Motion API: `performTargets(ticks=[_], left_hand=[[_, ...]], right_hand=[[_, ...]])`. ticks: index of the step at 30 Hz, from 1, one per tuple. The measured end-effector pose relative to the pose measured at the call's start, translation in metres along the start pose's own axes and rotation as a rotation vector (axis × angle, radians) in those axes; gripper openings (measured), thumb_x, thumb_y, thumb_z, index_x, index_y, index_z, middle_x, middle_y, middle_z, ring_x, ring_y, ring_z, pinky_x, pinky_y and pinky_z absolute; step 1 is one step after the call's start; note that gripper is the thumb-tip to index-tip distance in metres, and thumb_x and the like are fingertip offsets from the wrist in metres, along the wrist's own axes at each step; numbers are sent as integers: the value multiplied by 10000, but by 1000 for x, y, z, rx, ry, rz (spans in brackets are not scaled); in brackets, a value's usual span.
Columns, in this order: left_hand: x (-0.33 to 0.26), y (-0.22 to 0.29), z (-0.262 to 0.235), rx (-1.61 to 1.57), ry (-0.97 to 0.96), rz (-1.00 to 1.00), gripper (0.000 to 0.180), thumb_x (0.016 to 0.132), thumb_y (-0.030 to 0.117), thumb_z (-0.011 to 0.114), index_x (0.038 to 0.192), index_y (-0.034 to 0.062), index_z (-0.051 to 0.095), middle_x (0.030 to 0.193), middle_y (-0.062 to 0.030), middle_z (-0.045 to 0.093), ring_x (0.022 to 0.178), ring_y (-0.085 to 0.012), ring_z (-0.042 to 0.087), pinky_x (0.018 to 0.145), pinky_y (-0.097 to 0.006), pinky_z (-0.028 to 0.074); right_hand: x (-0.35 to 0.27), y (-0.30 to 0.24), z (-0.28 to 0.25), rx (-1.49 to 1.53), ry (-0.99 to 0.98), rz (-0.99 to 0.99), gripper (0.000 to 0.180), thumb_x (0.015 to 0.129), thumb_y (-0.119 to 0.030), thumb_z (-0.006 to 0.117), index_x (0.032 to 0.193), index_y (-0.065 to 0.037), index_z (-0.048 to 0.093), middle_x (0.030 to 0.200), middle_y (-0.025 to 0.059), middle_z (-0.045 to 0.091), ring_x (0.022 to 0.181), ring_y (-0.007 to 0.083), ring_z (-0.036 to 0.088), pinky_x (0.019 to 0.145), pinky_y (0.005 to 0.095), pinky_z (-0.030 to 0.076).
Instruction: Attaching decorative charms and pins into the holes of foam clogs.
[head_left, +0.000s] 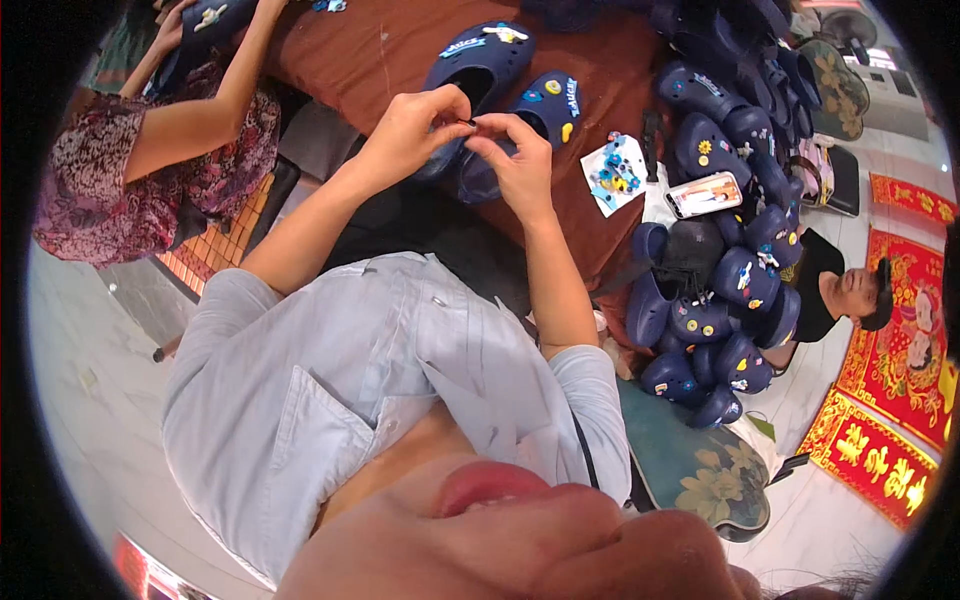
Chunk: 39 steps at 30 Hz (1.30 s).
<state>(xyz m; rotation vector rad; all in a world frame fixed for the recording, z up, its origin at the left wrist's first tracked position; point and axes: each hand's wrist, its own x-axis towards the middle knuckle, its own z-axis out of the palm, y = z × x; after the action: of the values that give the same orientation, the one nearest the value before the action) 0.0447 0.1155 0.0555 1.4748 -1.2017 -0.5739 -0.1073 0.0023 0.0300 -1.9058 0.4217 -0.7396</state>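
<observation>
My left hand (415, 130) and my right hand (522, 170) meet over the near edge of the table, thumbs and forefingers pinched together. Between the fingertips is a small dark piece (472, 123), too small to name. Just beyond them, a navy clog (485, 62) with a white charm and a light-blue lettered charm lies on the reddish-brown cloth (350, 50). Beside it on the right is a second navy clog (546, 112) with yellow and blue charms. My hands partly hide the heel ends of both clogs.
Right of the clogs lies a white sheet (603, 190) with small colourful charms. Next to it is a lit phone (704, 195). Navy clogs (745, 275) are heaped along the right side. At left, a co-worker's arm (190, 135) reaches toward another clog (215, 20). A flowered stool (665, 440) stands nearby.
</observation>
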Motion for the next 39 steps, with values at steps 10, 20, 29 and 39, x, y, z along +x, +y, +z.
performTargets(ticks=[10, 20, 29, 39], left_hand=[[18, -25, -2, 338, 158, 396, 410, 768, 68, 753, 1159, 56, 629, 1110, -125, 652, 1015, -307, 627, 839, -397, 520], [44, -94, 19, 651, 345, 303, 456, 785, -17, 606, 1221, 112, 615, 1141, -125, 615, 1056, -316, 583, 901, -421, 494], [45, -95, 22, 624, 338, 307, 467, 758, -31, 605, 1208, 94, 625, 1151, -126, 618, 1047, -322, 583, 893, -422, 497], [40, -95, 21, 617, 338, 280, 468, 749, -42, 597, 1198, 87, 627, 1144, -129, 618, 1040, -326, 583, 892, -424, 492]], right_hand=[[32, 1, -22, 133, 116, 166, 75, 855, -31, 681, 913, 17, 680, 858, 45, 685, 806, 105, 621, 751, 240, 483], [114, 53, -50, -45, -80, 427, 74, 800, -42, 742, 843, 17, 727, 807, 59, 716, 726, 105, 624, 689, 234, 474], [126, 85, -52, -245, -55, 296, 170, 721, -105, 828, 775, -14, 695, 711, 41, 681, 666, 109, 612, 625, 250, 486], [105, 56, -25, -452, 106, 165, 138, 781, -120, 747, 797, 8, 700, 782, 145, 665, 728, 266, 644, 688, 363, 501]])
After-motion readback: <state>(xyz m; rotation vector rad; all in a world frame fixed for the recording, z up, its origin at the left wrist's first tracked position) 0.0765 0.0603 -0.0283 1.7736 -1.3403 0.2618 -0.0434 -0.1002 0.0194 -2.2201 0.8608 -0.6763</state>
